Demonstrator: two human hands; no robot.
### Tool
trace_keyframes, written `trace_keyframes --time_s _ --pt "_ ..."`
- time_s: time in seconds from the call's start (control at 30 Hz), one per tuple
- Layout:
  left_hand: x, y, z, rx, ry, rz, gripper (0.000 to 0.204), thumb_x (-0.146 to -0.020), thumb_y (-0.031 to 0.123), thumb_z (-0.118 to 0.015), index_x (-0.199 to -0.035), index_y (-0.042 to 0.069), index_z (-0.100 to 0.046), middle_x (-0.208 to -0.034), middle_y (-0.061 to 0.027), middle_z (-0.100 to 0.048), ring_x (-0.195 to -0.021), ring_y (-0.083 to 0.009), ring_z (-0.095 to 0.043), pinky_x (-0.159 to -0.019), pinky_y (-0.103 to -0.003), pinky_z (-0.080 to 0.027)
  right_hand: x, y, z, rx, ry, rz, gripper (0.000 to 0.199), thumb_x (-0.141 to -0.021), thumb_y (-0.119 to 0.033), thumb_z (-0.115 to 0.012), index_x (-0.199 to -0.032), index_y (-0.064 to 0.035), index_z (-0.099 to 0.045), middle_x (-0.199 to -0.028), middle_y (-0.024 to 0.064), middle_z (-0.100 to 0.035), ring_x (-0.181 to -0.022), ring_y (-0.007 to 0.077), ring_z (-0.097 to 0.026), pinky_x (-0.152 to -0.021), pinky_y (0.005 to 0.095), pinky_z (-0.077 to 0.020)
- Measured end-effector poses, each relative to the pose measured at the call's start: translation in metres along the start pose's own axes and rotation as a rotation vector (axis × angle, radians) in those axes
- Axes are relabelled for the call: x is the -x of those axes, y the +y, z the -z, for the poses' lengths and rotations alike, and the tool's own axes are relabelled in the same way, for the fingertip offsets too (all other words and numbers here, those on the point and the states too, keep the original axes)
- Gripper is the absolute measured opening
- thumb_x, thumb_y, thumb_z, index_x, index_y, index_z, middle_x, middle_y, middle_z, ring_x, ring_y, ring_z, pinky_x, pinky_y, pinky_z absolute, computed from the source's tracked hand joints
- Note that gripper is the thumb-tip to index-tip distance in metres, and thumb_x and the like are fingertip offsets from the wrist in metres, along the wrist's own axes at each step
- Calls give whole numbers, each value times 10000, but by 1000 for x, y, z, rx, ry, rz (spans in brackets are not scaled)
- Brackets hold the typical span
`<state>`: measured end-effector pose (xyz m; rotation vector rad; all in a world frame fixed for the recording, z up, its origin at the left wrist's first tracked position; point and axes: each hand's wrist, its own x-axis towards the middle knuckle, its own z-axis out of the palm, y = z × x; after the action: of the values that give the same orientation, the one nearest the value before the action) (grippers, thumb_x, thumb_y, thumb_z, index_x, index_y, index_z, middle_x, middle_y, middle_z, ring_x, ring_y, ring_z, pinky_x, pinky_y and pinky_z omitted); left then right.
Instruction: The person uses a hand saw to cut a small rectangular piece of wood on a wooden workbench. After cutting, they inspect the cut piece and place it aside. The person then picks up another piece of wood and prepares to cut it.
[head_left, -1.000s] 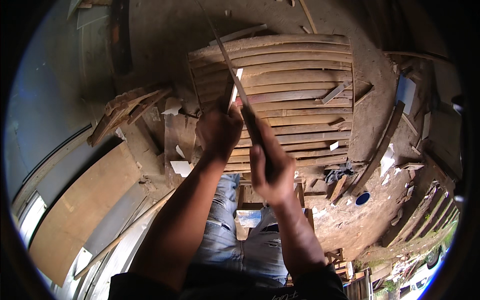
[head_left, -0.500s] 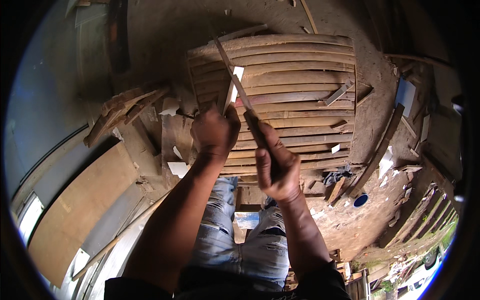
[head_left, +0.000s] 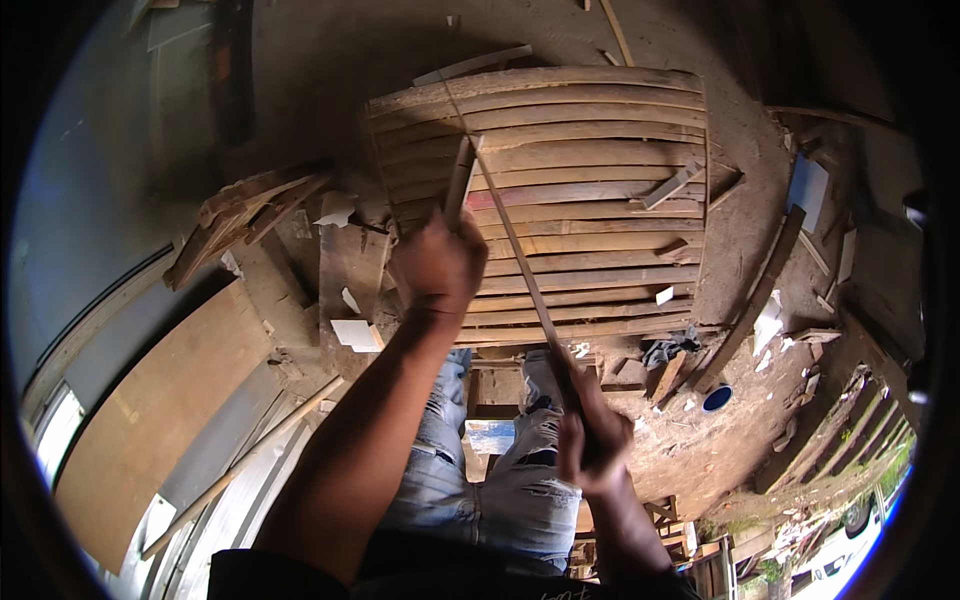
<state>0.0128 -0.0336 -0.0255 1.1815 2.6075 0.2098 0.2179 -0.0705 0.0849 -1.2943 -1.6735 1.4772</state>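
Note:
My left hand (head_left: 437, 262) is closed round a narrow strip of wood (head_left: 461, 178), pale along one edge, which points away from me above a slatted bench top (head_left: 590, 215). In my right hand (head_left: 597, 445), blurred a little, is the dark handle of a long thin-bladed hand tool (head_left: 524, 262). Its blade shows nearly edge-on, so I cannot tell whether it is a saw or a long knife. From the handle near my right knee it slants up and left, crossing at the strip's far end; whether they touch is unclear.
A small offcut (head_left: 670, 186) and a white scrap (head_left: 665, 295) lie on the slats. Stacked boards (head_left: 235, 220) and a curved brown panel (head_left: 165, 400) stand left. Right are a long dark beam (head_left: 757, 300), a blue round container (head_left: 717, 398) and scattered scraps.
My right hand has drawn the long-bladed tool back toward me and slightly right, along its length. The wood strip has turned a little in my left hand, showing less of its white face.

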Motion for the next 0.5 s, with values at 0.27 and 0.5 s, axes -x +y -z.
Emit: trace_keyframes --time_s 0.27,0.5 --pt "-8 6 20 71 -251 146 231 -908 320 -556 -1003 162 -694 -900 -183 -716 -871 -411 -693 -788 -504 -560 -23 7 -48 -57 0 -295 457 -991 -57 -483 -1434 52 -457 -1267 217 -660 -1011 149 -659 -842 264 -518" --pt "-2 11 9 45 -121 64 218 -863 248 -579 -1043 178 -679 -839 -178 -715 -773 -398 -706 -709 -511 -576 47 -49 17 7 -32 -157 536 -900 -52 -488 -1423 61 -467 -1298 311 -600 -1014 338 -724 -797 341 -593"
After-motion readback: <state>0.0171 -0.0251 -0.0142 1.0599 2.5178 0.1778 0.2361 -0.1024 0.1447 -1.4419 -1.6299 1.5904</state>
